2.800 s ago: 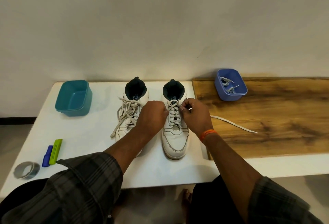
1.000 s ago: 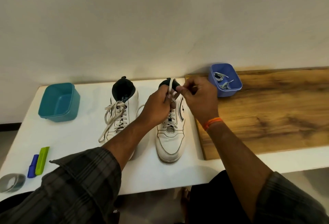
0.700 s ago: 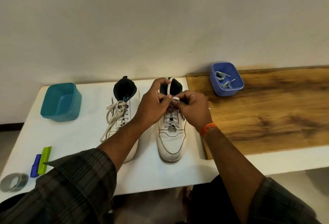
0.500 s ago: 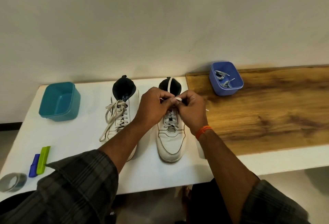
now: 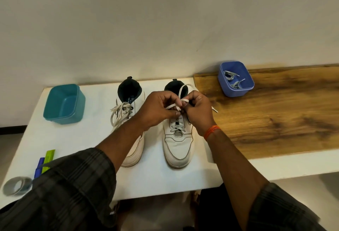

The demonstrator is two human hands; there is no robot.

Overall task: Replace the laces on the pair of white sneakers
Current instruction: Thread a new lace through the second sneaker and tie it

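At nine o'clock sits my left shoe (image 5: 131, 129), loosely laced; at the centre stands the right shoe (image 5: 178, 139). Above it my left hand (image 5: 157, 109) and right hand (image 5: 199, 110) each pinch the lace (image 5: 180, 93), forming a bow. I should hold both loops taut and pull evenly toward three and nine o'clock.

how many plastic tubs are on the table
2. A teal tub sits at the white table's far left, beside the left sneaker; a blue tub holding laces sits on the wooden board, far right.
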